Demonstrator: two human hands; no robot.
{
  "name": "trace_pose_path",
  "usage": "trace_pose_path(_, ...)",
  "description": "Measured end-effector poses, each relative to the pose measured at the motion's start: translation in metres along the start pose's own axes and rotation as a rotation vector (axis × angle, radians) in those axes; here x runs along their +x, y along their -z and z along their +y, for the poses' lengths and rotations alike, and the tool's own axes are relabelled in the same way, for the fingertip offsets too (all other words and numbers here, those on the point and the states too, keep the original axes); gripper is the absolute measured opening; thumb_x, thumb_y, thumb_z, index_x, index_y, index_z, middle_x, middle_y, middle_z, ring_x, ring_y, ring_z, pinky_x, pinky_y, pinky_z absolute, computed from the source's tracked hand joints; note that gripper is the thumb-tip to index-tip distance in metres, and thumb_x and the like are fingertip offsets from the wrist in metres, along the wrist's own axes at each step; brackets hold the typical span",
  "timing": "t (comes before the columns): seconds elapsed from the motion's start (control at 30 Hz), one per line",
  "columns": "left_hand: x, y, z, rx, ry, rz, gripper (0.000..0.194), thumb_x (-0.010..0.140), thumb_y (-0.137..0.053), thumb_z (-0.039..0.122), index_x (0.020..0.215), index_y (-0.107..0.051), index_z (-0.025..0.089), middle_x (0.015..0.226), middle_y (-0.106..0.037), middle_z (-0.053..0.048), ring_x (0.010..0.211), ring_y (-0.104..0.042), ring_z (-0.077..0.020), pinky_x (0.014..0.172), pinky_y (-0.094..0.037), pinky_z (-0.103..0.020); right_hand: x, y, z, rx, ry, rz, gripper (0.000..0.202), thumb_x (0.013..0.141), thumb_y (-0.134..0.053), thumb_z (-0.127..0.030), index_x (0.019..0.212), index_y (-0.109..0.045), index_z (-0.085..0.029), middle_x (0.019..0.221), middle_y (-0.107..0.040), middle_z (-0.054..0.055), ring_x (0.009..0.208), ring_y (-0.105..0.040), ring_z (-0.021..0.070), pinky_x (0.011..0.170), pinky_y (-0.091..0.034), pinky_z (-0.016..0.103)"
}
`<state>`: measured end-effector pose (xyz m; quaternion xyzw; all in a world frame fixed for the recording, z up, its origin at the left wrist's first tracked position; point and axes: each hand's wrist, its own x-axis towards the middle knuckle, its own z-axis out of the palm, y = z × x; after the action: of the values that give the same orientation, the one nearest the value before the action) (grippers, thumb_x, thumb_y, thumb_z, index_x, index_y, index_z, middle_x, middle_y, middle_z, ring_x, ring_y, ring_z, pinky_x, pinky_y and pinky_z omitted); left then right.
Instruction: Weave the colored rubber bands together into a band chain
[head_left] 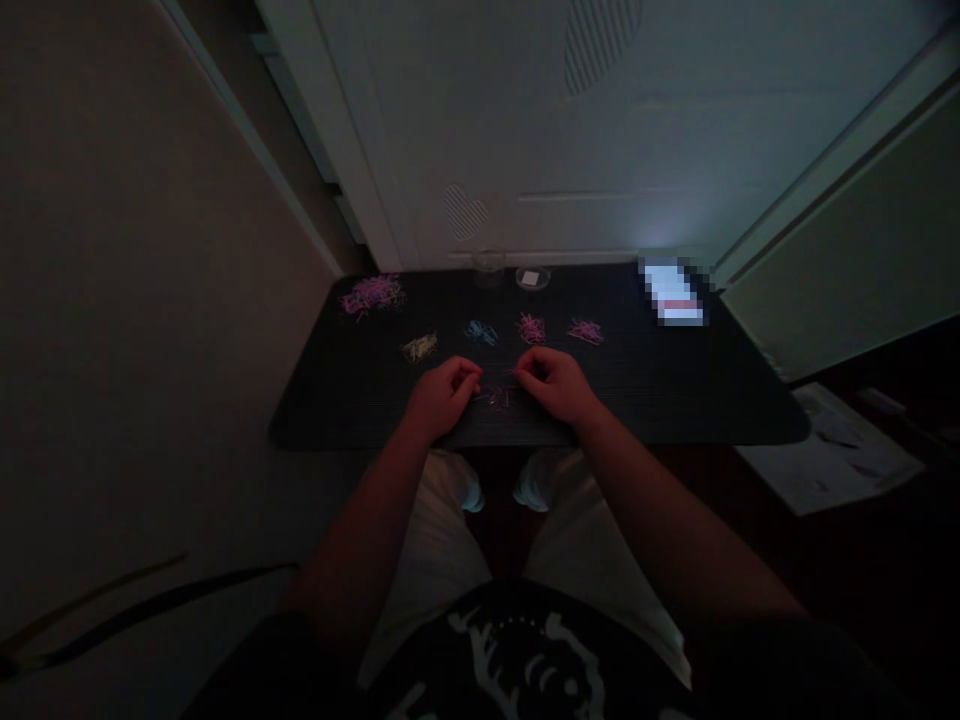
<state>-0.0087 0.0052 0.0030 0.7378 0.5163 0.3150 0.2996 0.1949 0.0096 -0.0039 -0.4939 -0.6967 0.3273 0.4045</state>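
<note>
My left hand [450, 392] rests near the front middle of the dark table, thumb and fingers pinched together; whatever may be between them is too small to make out. Opposite it, my right hand [555, 382] is closed in a pinch too, with a thin strand-like piece [510, 372] at its fingertips. Between the hands lies a loose scatter of thin pinkish pieces [495, 398]. Just beyond them are small piles of similar pieces: a yellowish pile [421, 347], a blue pile [481, 332], a pink pile [531, 328] and a pink-purple pile [586, 331].
A larger mixed pile [373, 294] lies at the table's far left corner. Along the back edge stand a clear round container [489, 264] and a round lid [533, 278] with a white label. A lit, pixelated screen [673, 292] is at the right. Behind the table [720, 400] is a white door [600, 150].
</note>
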Motion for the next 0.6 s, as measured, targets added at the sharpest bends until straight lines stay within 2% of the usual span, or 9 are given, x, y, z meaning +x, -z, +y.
trace_pose_path(0.07,-0.0005,0.001,0.0005,0.027,-0.017,0.012,0.019,0.083,-0.047,0.028,0.094,-0.06,0.018,0.076,-0.066,-0.002,0.068,-0.06,-0.0142,0.064,-0.044,-0.026,-0.0001,-0.0002,0.0008,0.016,-0.005,-0.002,0.009,0.075,-0.056,-0.026,0.072,-0.057,-0.018,0.064,-0.056,0.0,0.057,-0.048,0.0111,0.054,-0.037,0.024)
trace_pose_path(0.27,-0.0021,-0.001,0.0031,0.227,-0.217,-0.064,0.02,0.068,-0.064,0.026,0.087,-0.063,0.02,0.084,-0.064,-0.003,0.081,-0.056,-0.0191,0.074,-0.044,-0.032,0.0002,-0.0011,0.0013,0.03,-0.003,-0.003,0.008,0.074,-0.056,-0.025,0.071,-0.056,-0.018,0.062,-0.055,-0.001,0.056,-0.048,0.011,0.053,-0.037,0.024)
trace_pose_path(0.47,-0.0009,-0.0025,0.0007,0.191,-0.116,-0.007,0.014,0.075,-0.057,0.026,0.085,-0.063,0.019,0.077,-0.064,-0.002,0.071,-0.057,-0.0163,0.067,-0.044,-0.029,0.0002,-0.0014,0.0021,0.044,-0.004,-0.003,0.009,0.075,-0.056,-0.026,0.071,-0.056,-0.018,0.063,-0.056,-0.001,0.056,-0.048,0.0109,0.053,-0.037,0.023)
trace_pose_path(0.6,-0.0001,-0.0014,-0.0017,0.084,-0.02,0.107,0.017,0.08,-0.049,0.024,0.088,-0.063,0.019,0.077,-0.066,-0.002,0.067,-0.058,-0.015,0.064,-0.044,-0.027,0.0003,-0.0014,0.0038,0.04,-0.004,-0.007,0.009,0.075,-0.056,-0.026,0.072,-0.057,-0.018,0.064,-0.056,0.0,0.057,-0.049,0.011,0.053,-0.037,0.023)
